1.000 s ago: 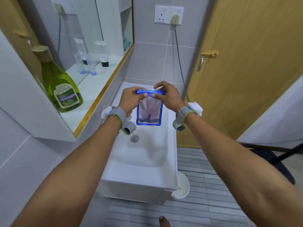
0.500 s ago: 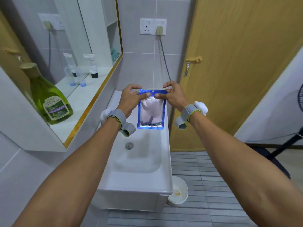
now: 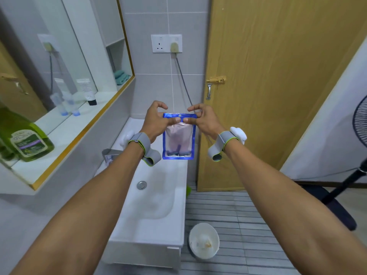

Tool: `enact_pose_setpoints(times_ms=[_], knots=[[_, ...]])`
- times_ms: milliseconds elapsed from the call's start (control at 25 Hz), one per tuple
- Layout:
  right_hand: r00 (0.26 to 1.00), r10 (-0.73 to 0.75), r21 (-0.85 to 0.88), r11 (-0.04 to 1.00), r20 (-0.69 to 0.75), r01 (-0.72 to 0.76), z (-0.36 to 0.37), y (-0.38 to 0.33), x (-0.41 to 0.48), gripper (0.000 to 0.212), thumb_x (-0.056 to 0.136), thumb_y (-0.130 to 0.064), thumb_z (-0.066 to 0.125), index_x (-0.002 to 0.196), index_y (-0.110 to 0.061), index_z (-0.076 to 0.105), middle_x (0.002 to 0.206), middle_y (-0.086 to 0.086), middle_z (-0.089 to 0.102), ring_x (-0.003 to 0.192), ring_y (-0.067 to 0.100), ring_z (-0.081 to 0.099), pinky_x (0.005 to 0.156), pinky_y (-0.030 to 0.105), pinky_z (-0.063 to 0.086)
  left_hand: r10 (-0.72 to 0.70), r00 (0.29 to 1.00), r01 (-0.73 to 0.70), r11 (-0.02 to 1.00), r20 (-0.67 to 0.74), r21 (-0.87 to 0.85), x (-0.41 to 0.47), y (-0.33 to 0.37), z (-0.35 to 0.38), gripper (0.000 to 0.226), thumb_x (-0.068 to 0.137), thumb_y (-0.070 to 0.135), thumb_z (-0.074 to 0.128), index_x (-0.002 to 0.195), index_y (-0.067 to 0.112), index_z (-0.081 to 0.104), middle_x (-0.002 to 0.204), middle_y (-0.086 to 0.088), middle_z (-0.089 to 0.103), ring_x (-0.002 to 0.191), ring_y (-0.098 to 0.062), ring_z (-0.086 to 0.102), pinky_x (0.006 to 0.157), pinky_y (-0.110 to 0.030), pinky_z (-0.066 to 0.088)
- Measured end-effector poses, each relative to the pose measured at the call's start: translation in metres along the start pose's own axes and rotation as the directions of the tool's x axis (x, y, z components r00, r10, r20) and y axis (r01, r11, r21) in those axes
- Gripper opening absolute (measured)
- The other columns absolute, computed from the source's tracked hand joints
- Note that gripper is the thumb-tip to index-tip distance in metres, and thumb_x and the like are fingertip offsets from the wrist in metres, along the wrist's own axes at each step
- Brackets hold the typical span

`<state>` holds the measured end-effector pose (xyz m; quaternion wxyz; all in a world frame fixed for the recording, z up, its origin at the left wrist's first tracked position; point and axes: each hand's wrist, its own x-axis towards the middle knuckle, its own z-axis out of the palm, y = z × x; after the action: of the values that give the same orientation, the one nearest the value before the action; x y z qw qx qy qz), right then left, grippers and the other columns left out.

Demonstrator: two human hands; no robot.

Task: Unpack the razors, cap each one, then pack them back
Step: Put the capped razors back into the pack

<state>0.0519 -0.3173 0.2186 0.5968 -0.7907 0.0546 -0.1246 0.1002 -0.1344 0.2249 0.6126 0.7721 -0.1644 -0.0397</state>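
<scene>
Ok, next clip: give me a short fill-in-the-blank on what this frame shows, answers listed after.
1. Both hands, the left hand and the right hand, pinch the top edge of a ____-bordered pouch.
2. The pouch hangs above the white ____, whose rim runs beside the tiled floor.
3. The dark razor heads sit at the ____ of the pouch.
4. On the mirror ledge at the left stands a ____ bottle.

Missing words: blue; sink; bottom; green

White sink [image 3: 174,231], green bottle [image 3: 29,139] (on shelf), wooden door [image 3: 278,96], bin [image 3: 204,241]
</scene>
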Motion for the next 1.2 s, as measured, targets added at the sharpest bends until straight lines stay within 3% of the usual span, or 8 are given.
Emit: enact_pose_setpoints(times_ms=[160, 280, 400, 520, 640, 720, 920, 1200], knots=[[1.000, -0.002, -0.014, 1.000, 0.021, 0.003, -0.067, 0.007, -0.006, 0.037, 0.074, 0.000, 0.078, 0.105, -0.002, 0.057, 0.038, -0.012, 0.056, 0.039, -0.004, 0.054, 0.044, 0.011, 0.041, -0.001, 0.999, -0.001, 0.999, 0.047, 0.041, 0.008, 0.018, 0.043, 0.044, 0.074, 0.014, 0.085, 0.107, 0.015, 0.055, 0.084, -0.019, 0.072, 0.076, -0.024, 0.069, 0.064, -0.028, 0.052], [1.000, 0.014, 0.000, 1.000, -0.012, -0.014, -0.104, 0.018, -0.006, 0.042, 0.069, -0.001, 0.082, 0.096, -0.007, 0.050, 0.051, -0.004, 0.058, 0.039, -0.004, 0.054, 0.041, 0.011, 0.040, 0.020, 0.999, -0.017, 0.997, -0.029, 0.075, 0.007, 0.027, 0.085, 0.039, 0.076, 0.016, 0.084, 0.101, 0.015, 0.053, 0.080, -0.014, 0.072, 0.076, -0.020, 0.071, 0.053, -0.023, 0.053], [0.996, 0.060, -0.004, 0.998, -0.060, -0.060, -0.130, 0.039, -0.001, 0.048, 0.061, -0.014, 0.089, 0.084, -0.017, 0.047, 0.062, 0.002, 0.060, 0.053, 0.010, 0.059, 0.053, 0.022, 0.044, 0.003, 1.000, -0.001, 0.998, -0.031, 0.056, 0.009, 0.026, 0.115, 0.040, 0.073, 0.019, 0.086, 0.097, 0.017, 0.053, 0.086, -0.021, 0.073, 0.081, -0.025, 0.074, 0.063, -0.032, 0.057], [0.991, 0.112, -0.019, 0.993, -0.076, -0.113, -0.141, 0.071, 0.007, 0.057, 0.057, -0.010, 0.090, 0.075, -0.021, 0.037, 0.056, -0.001, 0.048, 0.053, 0.015, 0.043, 0.051, 0.028, 0.038, -0.055, 0.996, 0.060, 0.995, -0.068, 0.076, 0.017, 0.009, 0.138, 0.043, 0.066, 0.022, 0.090, 0.077, 0.023, 0.049, 0.078, -0.026, 0.069, 0.077, -0.032, 0.070, 0.057, -0.032, 0.049], [0.987, 0.122, -0.058, 0.990, -0.100, -0.128, -0.146, 0.112, 0.015, 0.047, 0.066, -0.005, 0.085, 0.076, -0.022, 0.042, 0.057, -0.001, 0.046, 0.051, 0.011, 0.041, 0.049, 0.025, 0.037, -0.160, 0.985, 0.163, 0.986, -0.070, 0.033, 0.020, -0.024, 0.161, 0.041, 0.065, 0.023, 0.090, 0.082, 0.021, 0.053, 0.074, -0.014, 0.071, 0.063, -0.016, 0.060, 0.058, -0.025, 0.042], [0.984, 0.165, -0.081, 0.982, -0.066, -0.170, -0.145, 0.150, 0.016, 0.029, 0.077, -0.003, 0.076, 0.086, -0.018, 0.053, 0.066, 0.000, 0.054, 0.057, 0.010, 0.051, 0.055, 0.023, 0.043, -0.246, 0.969, 0.244, 0.969, -0.036, -0.041, 0.023, -0.058, 0.178, 0.030, 0.076, 0.020, 0.082, 0.091, 0.016, 0.056, 0.077, -0.006, 0.070, 0.058, -0.006, 0.058, 0.055, -0.018, 0.043], [0.915, 0.382, -0.259, 0.877, -0.134, -0.404, -0.120, 0.289, -0.009, 0.024, 0.087, -0.003, 0.059, 0.111, -0.004, 0.062, 0.100, 0.011, 0.063, 0.091, 0.021, 0.057, 0.084, 0.031, 0.046, -0.465, 0.884, 0.465, 0.885, -0.047, -0.027, 0.013, -0.190, 0.241, 0.011, 0.086, 0.022, 0.067, 0.081, 0.013, 0.064, 0.074, 0.006, 0.068, 0.070, -0.015, 0.057, 0.068, -0.029, 0.045], [0.763, 0.615, -0.276, 0.712, -0.200, -0.646, -0.061, 0.493, -0.066, 0.024, 0.087, -0.007, 0.056, 0.111, -0.007, 0.061, 0.108, 0.014, 0.068, 0.097, 0.029, 0.062, 0.070, 0.019, 0.036, -0.734, 0.679, 0.729, 0.673, -0.005, 0.120, -0.050, -0.406, 0.303, 0.014, 0.091, 0.018, 0.055, 0.081, 0.015, 0.065, 0.072, 0.000, 0.071, 0.072, -0.019, 0.065, 0.079, -0.033, 0.052]])
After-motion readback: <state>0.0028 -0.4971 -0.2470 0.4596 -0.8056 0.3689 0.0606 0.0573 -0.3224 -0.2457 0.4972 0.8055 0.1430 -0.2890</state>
